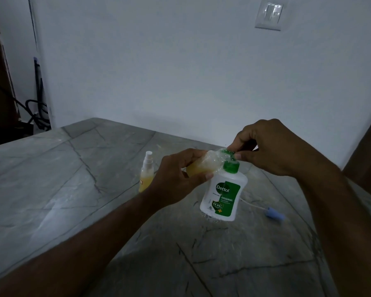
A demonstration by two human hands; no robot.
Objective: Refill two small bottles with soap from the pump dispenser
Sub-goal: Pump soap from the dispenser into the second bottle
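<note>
Two bare forearms reach in from the near edge over a grey, dark-veined stone surface point(51, 189); two hands are in view, and between them the task's things count out as one pump dispenser, two small bottles and one loose sprayer part.

The pump dispenser point(224, 194), white with a green label and a green pump head, stands upright on the surface, just right of centre; a little to its right lies the blue sprayer cap point(274, 215) with its thin white tube trailing back toward the dispenser's base, flat on the stone.

The left hand point(176, 179) has its fingers curled round the first small bottle point(204, 165), a clear one partly filled with yellow soap and foam, held tilted almost sideways with its mouth up against the green pump head; the thumb lies along the top, the fingertips wrap underneath.

The right hand point(268, 148) is bent over the top of the pump, fingers curled and pinching at the pump head where the bottle's mouth meets it; the exact contact under the fingers is hidden.

Behind the left hand stands the second small bottle point(147, 172), upright, capped with a white sprayer, holding yellow liquid in its lower part, untouched.

Farther back, a white wall with one switch plate point(269, 15) at upper right; dark cables point(35, 112) hang in the left corner.
</note>
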